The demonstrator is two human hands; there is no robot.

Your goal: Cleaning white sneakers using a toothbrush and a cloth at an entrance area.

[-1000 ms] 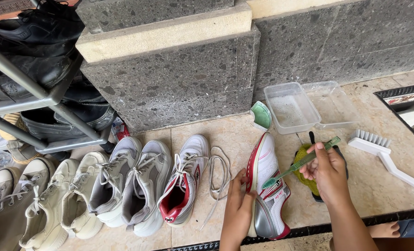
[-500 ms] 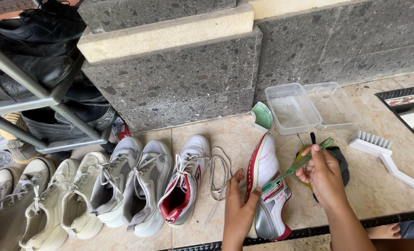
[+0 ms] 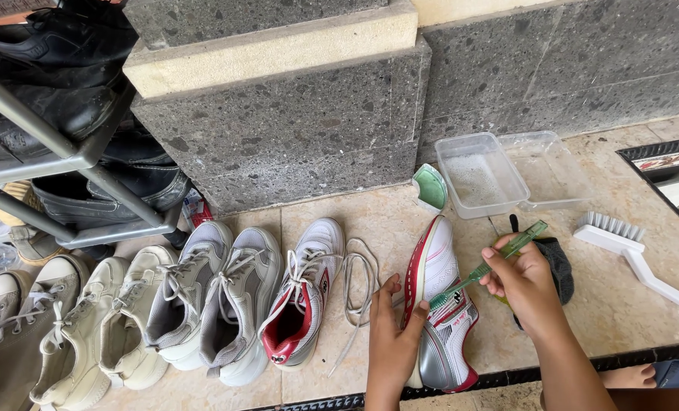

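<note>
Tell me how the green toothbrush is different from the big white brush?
The green toothbrush is thin and see-through; the white scrub brush is chunky and solid. The toothbrush is held in the right hand, bristles on the red-and-white shoe; the white brush lies untouched on the tiles. Both have long handles.

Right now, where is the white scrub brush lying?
In the head view, the white scrub brush lies on the tiled floor at the far right, beside the dark cloth and right of the right hand holding the green toothbrush.
</note>
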